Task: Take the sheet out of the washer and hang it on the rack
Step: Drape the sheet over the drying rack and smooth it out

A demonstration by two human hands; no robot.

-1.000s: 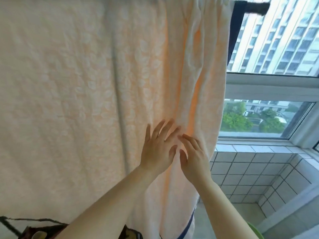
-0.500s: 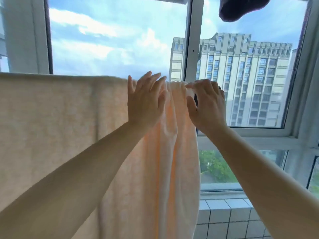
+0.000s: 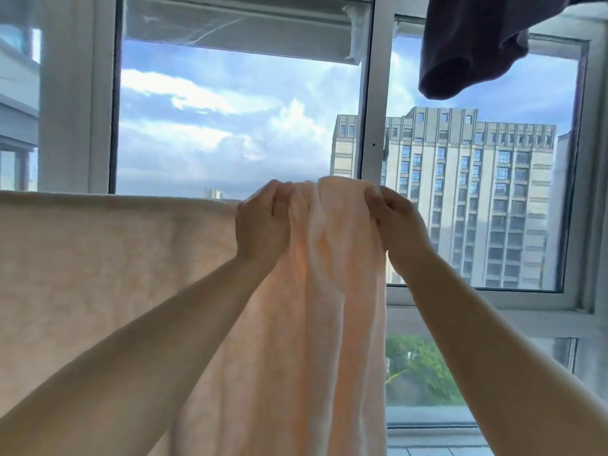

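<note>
Both hands are up at the top fold of the peach sheet point(image 3: 332, 291), which already hangs over the rack's bar; the bar itself is hidden under the cloth. Each grip is closed on fabric: the left hand point(image 3: 263, 222) curls its fingers into the bunched top edge, the right hand point(image 3: 393, 218) pinches the gathered end just beside it. To the left the sheet lies flat and smooth; only this right-hand end is crumpled into folds. The job now, I judge, is spreading: slide the right hand outward along the bar while the left anchors, keeping the pull level. A dark garment point(image 3: 473, 44) hangs above right, well apart.
</note>
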